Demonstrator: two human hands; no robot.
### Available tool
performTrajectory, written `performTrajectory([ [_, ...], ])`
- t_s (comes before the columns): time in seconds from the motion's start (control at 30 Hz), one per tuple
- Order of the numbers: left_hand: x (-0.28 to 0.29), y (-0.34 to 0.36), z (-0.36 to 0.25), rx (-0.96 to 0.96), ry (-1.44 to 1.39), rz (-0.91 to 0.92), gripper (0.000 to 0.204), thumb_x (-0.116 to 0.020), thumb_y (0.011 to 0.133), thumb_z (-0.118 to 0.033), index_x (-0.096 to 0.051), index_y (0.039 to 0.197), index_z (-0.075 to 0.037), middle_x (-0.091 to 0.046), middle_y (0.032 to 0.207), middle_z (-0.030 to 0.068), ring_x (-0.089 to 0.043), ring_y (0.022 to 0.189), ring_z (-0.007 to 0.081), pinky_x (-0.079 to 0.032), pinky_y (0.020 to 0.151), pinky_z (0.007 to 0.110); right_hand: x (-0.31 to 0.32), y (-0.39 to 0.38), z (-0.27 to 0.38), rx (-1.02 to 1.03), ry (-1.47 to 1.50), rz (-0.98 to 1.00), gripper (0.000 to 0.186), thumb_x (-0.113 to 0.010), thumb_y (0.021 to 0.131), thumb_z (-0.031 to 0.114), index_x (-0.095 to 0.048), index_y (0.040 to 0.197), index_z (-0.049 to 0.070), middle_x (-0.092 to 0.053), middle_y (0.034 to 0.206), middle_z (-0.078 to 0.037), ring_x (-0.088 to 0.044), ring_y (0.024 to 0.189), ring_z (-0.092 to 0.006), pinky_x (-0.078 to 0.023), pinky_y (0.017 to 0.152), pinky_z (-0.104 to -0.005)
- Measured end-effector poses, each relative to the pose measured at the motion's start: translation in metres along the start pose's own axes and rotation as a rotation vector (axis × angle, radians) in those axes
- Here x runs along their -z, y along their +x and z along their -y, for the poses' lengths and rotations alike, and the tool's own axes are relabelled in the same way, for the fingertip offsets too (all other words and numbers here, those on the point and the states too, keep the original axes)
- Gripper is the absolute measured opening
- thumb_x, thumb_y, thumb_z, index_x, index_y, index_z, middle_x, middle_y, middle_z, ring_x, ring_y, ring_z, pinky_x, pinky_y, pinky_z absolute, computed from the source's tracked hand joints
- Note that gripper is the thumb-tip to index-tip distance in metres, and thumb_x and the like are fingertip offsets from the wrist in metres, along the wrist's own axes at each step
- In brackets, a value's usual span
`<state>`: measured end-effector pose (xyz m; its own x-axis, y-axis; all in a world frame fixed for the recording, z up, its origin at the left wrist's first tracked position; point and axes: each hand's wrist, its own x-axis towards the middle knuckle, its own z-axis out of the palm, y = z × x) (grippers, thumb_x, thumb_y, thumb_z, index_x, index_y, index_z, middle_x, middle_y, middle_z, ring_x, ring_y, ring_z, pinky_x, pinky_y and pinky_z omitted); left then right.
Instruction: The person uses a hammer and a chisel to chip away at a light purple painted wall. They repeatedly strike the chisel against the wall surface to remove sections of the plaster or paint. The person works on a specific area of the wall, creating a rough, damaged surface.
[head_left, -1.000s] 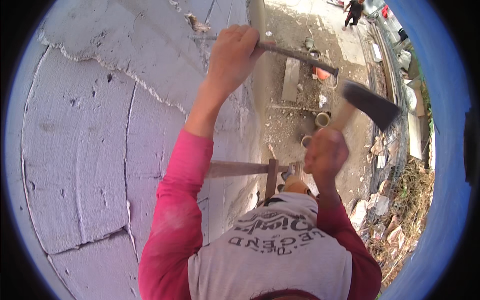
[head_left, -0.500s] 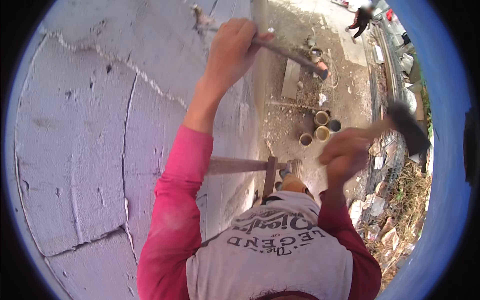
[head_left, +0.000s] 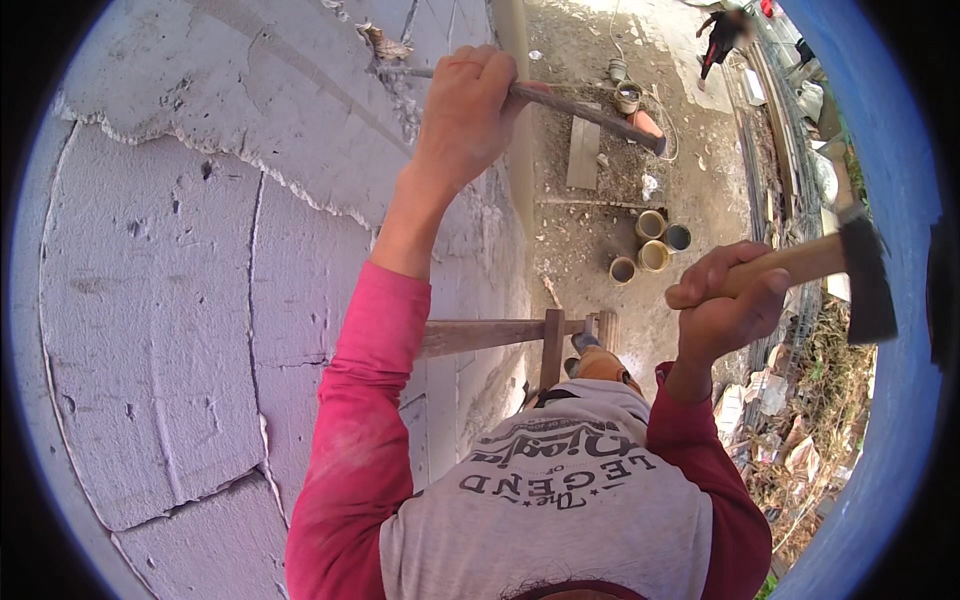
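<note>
My left hand (head_left: 465,115) is closed round a long dark metal chisel (head_left: 590,110), whose far end meets a chipped, broken spot (head_left: 385,50) in the white block wall (head_left: 160,320). The chisel's struck end points out over the drop to the right. My right hand (head_left: 730,310) grips the wooden handle of a hatchet (head_left: 860,280) with a dark steel head, held off to the right, apart from the chisel. A ragged edge of thicker plaster runs across the blocks below my left hand.
Below me are wooden scaffold bars (head_left: 470,334) under my feet. Far down on the ground lie several buckets (head_left: 653,255), a board (head_left: 583,150) and a hose. Rods and rubble (head_left: 800,440) line the right side. Another person (head_left: 715,50) walks at the top right.
My right hand and the hatchet have swung outward to the right, away from the chisel's end. My left hand stays at the wall. The distant person has moved slightly.
</note>
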<state>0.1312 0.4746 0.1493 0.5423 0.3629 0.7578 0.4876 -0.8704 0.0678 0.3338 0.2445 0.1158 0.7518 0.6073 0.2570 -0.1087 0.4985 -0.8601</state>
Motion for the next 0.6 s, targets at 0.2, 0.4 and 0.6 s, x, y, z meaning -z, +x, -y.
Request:
performTrajectory([
  [0.2, 0.006, 0.002, 0.001, 0.017, 0.01, -0.045, 0.026, -0.076, 0.087, -0.009, -0.051, 0.083, -0.004, -0.055, 0.079, 0.0121, -0.053, 0.077, 0.0352, -0.042, 0.072, 0.044, -0.007, 0.013, 0.027, 0.206, 0.307, 0.043, 0.06, -0.047, 0.1, 0.067, -0.061, 0.099, 0.009, -0.055, 0.069, -0.002, -0.05, 0.05, -0.0145, -0.042, 0.042, -0.0279],
  [0.4, 0.007, 0.003, 0.001, 0.043, -0.018, -0.088, 0.028, -0.076, 0.087, -0.01, -0.05, 0.083, -0.004, -0.054, 0.075, 0.0122, -0.053, 0.075, 0.0355, -0.043, 0.071, 0.044, -0.027, -0.035, -0.04, -0.081, -0.355, 0.468, 0.038, -0.038, 0.112, 0.029, -0.062, 0.093, 0.007, -0.049, 0.055, 0.002, -0.053, 0.055, -0.0076, -0.043, 0.043, -0.0283],
  [0.6, 0.01, -0.002, 0.004, 0.054, -0.014, -0.056, 0.027, -0.076, 0.088, -0.012, -0.051, 0.084, -0.003, -0.055, 0.075, 0.0119, -0.055, 0.077, 0.0352, -0.043, 0.072, 0.043, -0.016, 0.012, 0.027, 0.137, 0.237, 0.279, 0.044, -0.044, 0.108, 0.046, -0.059, 0.099, 0.006, -0.058, 0.069, -0.005, -0.05, 0.049, -0.0131, -0.04, 0.041, -0.0286],
])
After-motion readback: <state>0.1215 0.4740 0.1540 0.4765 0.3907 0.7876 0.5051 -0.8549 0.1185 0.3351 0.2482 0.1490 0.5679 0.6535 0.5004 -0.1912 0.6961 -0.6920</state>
